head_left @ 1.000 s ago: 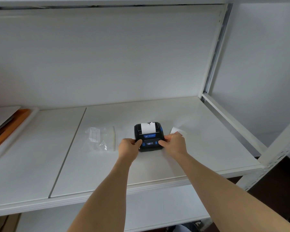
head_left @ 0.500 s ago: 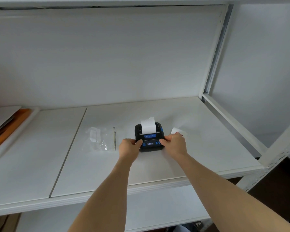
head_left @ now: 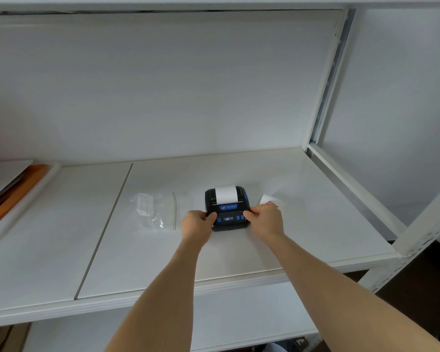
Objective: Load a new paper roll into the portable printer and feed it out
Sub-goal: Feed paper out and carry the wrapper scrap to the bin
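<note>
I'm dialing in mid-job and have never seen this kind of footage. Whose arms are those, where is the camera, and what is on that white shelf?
There is no robot here. The arms belong to a person, and the single camera sits on their head, looking forward and down, so you see their own view.

The black and blue box in the middle is the portable printer, standing on the white shelf. A strip of white paper comes out of its top. The left hand and right hand grip the printer's two sides, thumbs on its front near the blue buttons.

Left of the printer lies a clear plastic bag. Just beyond the right hand lies a small white slip of paper. At the far left edge is a white tray with orange and other items I cannot identify.
</note>
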